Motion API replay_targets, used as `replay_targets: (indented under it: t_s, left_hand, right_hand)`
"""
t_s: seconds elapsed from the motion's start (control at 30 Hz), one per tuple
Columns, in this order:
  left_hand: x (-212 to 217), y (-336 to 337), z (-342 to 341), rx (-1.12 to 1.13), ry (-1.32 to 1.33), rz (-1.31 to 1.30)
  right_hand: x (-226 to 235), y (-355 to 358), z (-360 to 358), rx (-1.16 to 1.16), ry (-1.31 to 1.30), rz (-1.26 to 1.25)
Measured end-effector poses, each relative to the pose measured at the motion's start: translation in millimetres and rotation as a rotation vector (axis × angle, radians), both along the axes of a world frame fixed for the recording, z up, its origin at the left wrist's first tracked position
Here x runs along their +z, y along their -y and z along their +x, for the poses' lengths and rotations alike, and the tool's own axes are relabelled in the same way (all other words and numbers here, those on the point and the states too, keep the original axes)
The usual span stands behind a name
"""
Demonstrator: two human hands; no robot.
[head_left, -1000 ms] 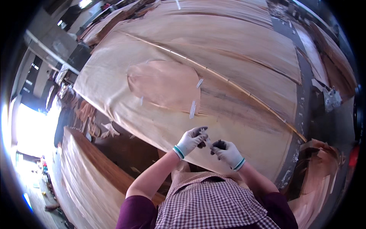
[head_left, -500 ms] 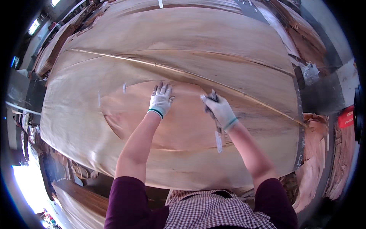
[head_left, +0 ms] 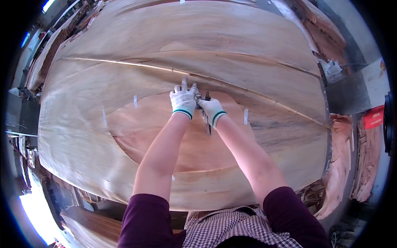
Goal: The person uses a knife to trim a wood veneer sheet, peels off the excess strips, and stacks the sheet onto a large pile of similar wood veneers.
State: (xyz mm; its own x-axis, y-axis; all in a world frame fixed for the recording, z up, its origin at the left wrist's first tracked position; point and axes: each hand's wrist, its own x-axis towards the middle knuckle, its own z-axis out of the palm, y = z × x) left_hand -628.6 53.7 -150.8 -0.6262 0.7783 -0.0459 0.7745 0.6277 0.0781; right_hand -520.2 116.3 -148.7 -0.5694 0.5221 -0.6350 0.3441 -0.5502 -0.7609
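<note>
On a large sheet of pale wood veneer (head_left: pixel 82 136) lies a rounded pinkish veneer patch (head_left: pixel 140 124). My left hand (head_left: pixel 183 100), in a white glove, rests at the patch's far edge with its fingers stretched out. Just beside it, almost touching, my gloved right hand (head_left: pixel 211 108) is closed around a narrow dark tool (head_left: pixel 208 128) whose exact kind is hard to make out. What lies between the two hands' fingertips is partly hidden. Whitish tape strips sit along the patch's rim: one strip (head_left: pixel 135 101) and another strip (head_left: pixel 104 115) at left, and a third strip (head_left: pixel 245 116) at right.
A long thin bamboo stick (head_left: pixel 173 70) lies slantwise across the sheet beyond my hands. Crumpled clear plastic (head_left: pixel 332 71) is at the far right. Ragged reddish veneer (head_left: pixel 337 153) hangs by the right edge, near a red item (head_left: pixel 373 117). Stacked boards (head_left: pixel 93 223) stand at lower left.
My right hand has moved left with the dark tool, up to my left hand. My left hand has shifted slightly right. The tape strip at the patch's right rim now shows.
</note>
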Motion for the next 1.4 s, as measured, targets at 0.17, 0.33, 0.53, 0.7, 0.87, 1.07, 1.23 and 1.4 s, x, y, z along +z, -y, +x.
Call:
replay_targets:
  t_s: [0.17,0.33,0.53,0.7,0.87,1.07,1.23,1.4]
  left_hand:
    - [1.6,3.0,5.7,0.035,0.033,0.083]
    - [11.7,63.8,-8.3,0.018,0.281,0.589]
    - [-34.0,290.5,33.7,0.605,0.324,1.362]
    - [7.8,340.6,39.8,0.527,0.035,0.952]
    - [-21.1,330.1,18.9,0.384,-0.059,0.186]
    - [-31.8,328.4,7.0,0.387,-0.045,0.011]
    - [-9.8,333.3,-3.0,0.455,0.21,0.052]
    - [22.4,252.6,112.4,-0.246,0.092,0.509]
  right_hand:
    - [23.4,-29.9,38.0,0.471,0.463,1.221]
    - [31.1,-20.6,30.3,0.618,0.242,0.962]
    - [68.6,122.2,-50.3,1.031,-0.153,0.339]
    - [48.1,221.3,-122.8,1.146,0.032,0.337]
    - [4.4,240.3,-133.3,1.16,0.158,0.717]
    - [28.8,259.3,-22.1,0.975,0.025,1.043]
    - [39.0,204.0,144.0,0.954,0.021,0.608]
    - [57.5,139.4,239.0,0.289,0.172,0.131]
